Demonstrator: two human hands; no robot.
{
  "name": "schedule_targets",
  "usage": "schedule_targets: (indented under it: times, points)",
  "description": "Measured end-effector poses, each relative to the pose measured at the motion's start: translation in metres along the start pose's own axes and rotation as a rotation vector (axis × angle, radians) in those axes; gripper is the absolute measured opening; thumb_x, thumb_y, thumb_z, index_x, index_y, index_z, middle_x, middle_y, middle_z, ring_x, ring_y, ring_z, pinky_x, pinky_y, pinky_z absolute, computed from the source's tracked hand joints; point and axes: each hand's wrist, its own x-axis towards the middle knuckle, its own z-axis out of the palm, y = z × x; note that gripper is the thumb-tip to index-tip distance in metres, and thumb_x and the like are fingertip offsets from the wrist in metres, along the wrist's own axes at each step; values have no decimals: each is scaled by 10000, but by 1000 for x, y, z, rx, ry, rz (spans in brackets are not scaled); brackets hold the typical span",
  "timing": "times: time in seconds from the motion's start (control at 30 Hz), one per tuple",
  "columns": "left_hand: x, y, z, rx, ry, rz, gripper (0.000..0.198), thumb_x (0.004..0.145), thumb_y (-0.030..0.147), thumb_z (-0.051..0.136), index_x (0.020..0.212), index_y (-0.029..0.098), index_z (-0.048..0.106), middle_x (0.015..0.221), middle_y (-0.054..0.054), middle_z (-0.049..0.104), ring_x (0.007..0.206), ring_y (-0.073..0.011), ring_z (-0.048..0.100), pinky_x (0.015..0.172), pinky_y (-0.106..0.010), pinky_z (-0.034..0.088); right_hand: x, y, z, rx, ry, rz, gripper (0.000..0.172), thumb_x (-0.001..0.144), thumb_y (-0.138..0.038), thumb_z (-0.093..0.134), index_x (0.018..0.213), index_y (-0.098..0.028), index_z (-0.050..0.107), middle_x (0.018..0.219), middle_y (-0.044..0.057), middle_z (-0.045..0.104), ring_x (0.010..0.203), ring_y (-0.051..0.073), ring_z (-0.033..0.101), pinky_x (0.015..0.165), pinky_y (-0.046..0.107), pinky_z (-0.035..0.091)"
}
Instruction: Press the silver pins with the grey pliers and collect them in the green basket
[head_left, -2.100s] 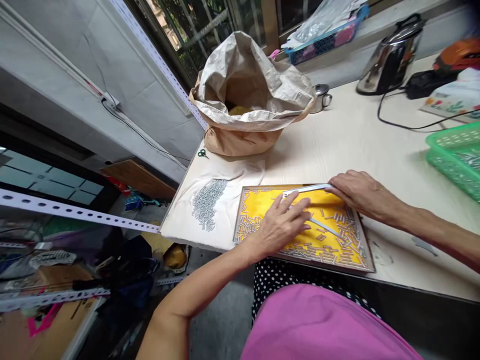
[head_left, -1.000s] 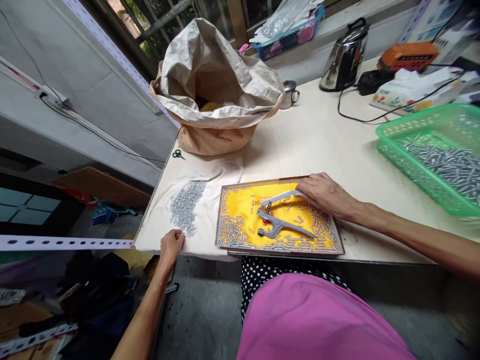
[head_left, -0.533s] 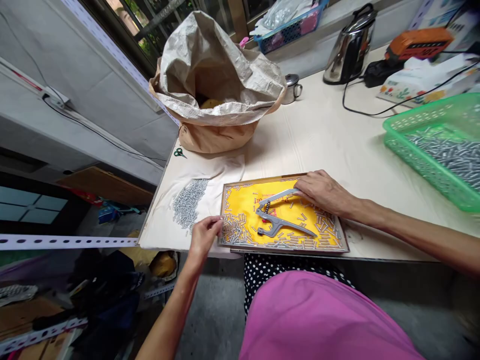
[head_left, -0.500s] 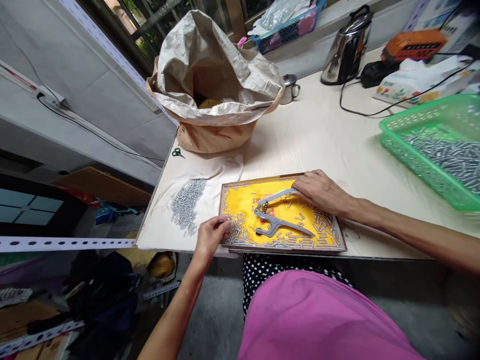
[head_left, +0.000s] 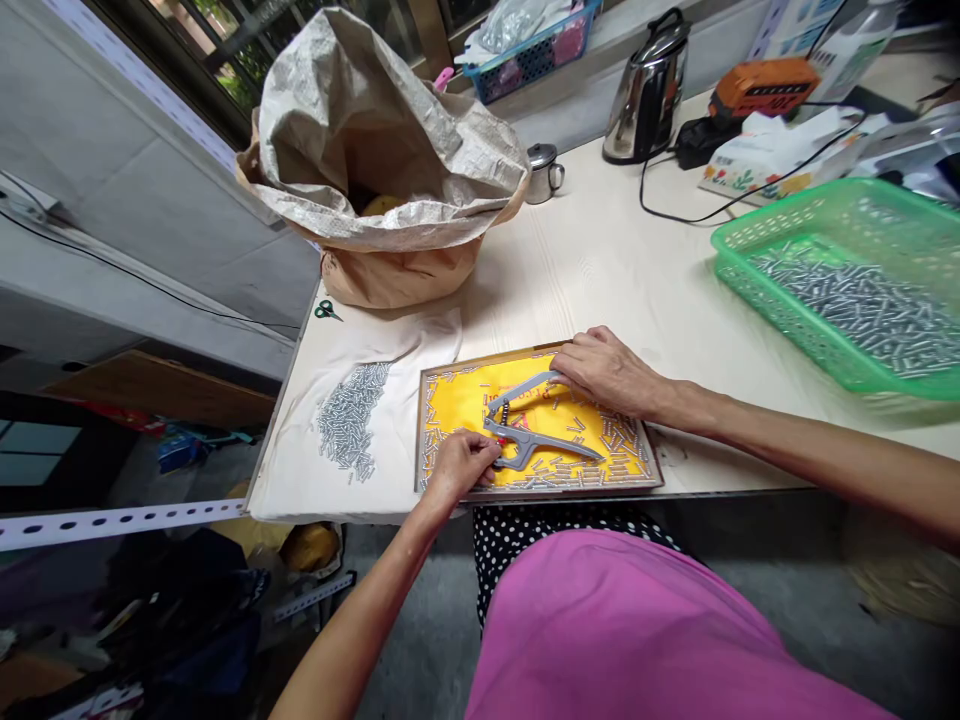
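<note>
A grey hand press tool (head_left: 534, 440) lies on a yellow tray with a brown frame (head_left: 651, 476), among several small metal pins. My right hand (head_left: 607, 372) rests curled on the tool's upper handle. My left hand (head_left: 457, 466) is at the tool's jaw end, fingers pinched together over the pins; what they hold is too small to make out. A loose pile of metal pins (head_left: 346, 420) lies on a white cloth (head_left: 300, 480) left of the tray.
A green basket (head_left: 757, 290) of metal pins stands at the right. A big paper sack (head_left: 390, 150) sits behind the tray, small green scissors (head_left: 326, 311) beside it. A kettle (head_left: 645, 90), a metal cup (head_left: 541, 172) and cables are at the back. The table edge runs just below the tray.
My left hand went out to the pin pile on the cloth, then came back right onto the tray to the tool's jaw. My right hand stayed on the handle.
</note>
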Motion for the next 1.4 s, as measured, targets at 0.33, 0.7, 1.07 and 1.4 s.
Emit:
schedule_targets:
  times: [0.33, 0.7, 1.07, 1.4]
  points:
    - [-3, 15, -7, -188, -104, -161, 150, 853, 127, 673, 713, 117, 619, 501, -9, 666, 451, -100, 645, 526, -190, 538, 1, -3, -2, -63, -24, -23, 270, 1030, -279, 347, 1023, -200, 605, 861, 50, 656, 832, 196, 453, 784, 352, 231]
    - [-6, 13, -4, -241, -97, -169, 120, 843, 138, 690, 733, 107, 655, 520, -5, 673, 459, -93, 639, 536, -187, 537, 8, -7, -4, -78, -33, 14, 288, 1025, -311, 362, 1011, -204, 630, 868, 44, 646, 839, 204, 441, 798, 363, 237]
    - [-4, 9, -8, -236, -148, -150, 145, 842, 162, 698, 720, 123, 631, 526, -5, 679, 476, -102, 657, 555, -189, 542, 1, -32, -16, -92, -98, 30, 766, 859, -779, 377, 1290, -167, 539, 1046, 136, 592, 940, 274, 421, 818, 398, 253]
    - [-4, 8, -6, -187, -140, -116, 137, 829, 196, 708, 727, 127, 650, 522, 5, 675, 479, -105, 657, 565, -200, 546, -25, -52, -9, -99, -171, 71, 1047, 761, -785, 515, 1512, -109, 241, 1239, 173, 550, 1076, 339, 425, 961, 544, 257]
